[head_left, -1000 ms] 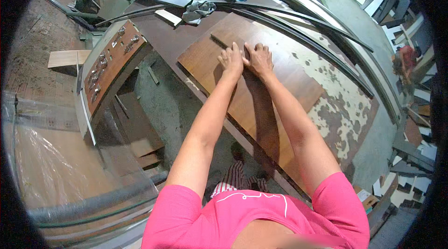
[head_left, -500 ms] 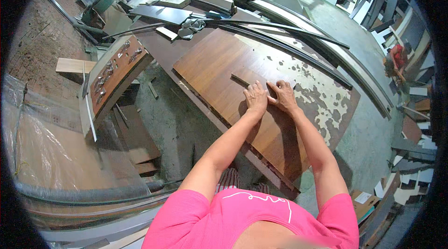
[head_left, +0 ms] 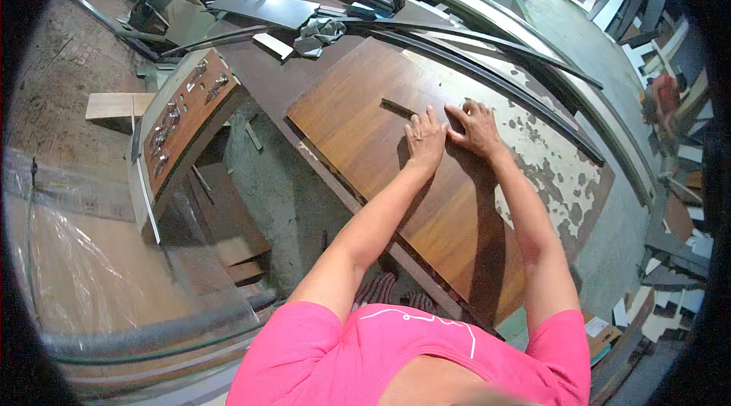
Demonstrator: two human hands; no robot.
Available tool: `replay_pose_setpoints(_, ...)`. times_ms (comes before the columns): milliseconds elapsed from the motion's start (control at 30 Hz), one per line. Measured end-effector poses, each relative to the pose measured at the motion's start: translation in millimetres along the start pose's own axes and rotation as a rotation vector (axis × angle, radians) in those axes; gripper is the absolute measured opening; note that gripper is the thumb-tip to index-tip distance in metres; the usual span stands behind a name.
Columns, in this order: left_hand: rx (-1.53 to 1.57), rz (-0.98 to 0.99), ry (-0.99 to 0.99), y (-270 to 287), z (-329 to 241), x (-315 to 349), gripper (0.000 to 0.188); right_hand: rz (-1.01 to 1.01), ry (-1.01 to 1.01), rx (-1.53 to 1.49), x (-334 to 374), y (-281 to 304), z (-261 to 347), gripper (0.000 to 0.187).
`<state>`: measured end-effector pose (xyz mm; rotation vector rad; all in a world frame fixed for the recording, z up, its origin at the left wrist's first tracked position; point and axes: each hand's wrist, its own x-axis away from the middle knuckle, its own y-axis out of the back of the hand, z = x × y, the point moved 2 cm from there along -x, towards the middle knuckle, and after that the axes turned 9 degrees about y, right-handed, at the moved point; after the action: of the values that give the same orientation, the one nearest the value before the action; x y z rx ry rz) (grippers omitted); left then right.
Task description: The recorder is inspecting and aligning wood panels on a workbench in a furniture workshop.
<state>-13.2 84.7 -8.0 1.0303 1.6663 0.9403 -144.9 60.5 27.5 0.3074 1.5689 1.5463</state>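
Note:
A narrow brown wooden strip [head_left: 398, 108] lies on a wood-grain panel [head_left: 343, 109], and its left end sticks out past my fingers. My left hand [head_left: 425, 138] is closed over the strip, fingertips reaching across it. Close beside it on the right, my right hand [head_left: 478, 130] bends its fingers over the same strip, with the thumb pointing toward the left hand. Both hands hide the rest of the strip. Under the panel is a brown board [head_left: 263, 75] with a pale, patchy, peeling surface to the right.
Long dark metal profiles [head_left: 495, 94] run along the panel's far edge. A grey cloth [head_left: 318, 37] and a white block [head_left: 272, 47] lie beyond it. At left stands a tilted board with metal fittings [head_left: 175, 121]. Another person [head_left: 664, 101] works at far right among offcuts.
My view has shifted slightly. The two hands now sit a little farther apart on the strip, the right one moved to the right and somewhat away from me.

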Motion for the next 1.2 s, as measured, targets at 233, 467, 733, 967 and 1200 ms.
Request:
replay_pose_setpoints(233, 0.012, -0.05, 0.028, -16.9, 44.9, -85.3, 0.049, -0.015, 0.029, -0.01, -89.7, -40.2, -14.4, 0.044)
replay_pose_setpoints(467, 0.04, -0.047, 0.038, -35.3, 92.4, -157.9, 0.049, -0.023, -0.002, 0.033, -167.4, -81.2, -17.5, 0.045)
replay_pose_setpoints(733, 0.145, -0.037, 0.046, -44.1, 121.9, -208.0, 0.05, 0.005, -0.033, 0.095, -220.0, -110.7, -21.4, 0.047)
replay_pose_setpoints(967, 0.121, -0.011, 0.107, -38.8, 115.5, -211.9, 0.048, -0.052, -0.033, 0.155, -216.8, -116.9, -24.2, 0.044)
replay_pose_setpoints(1200, 0.128, 0.066, 0.123, -26.4, 112.9, -149.8, 0.052, -0.055, -0.105, 0.134, -156.1, -98.5, 24.9, 0.045)
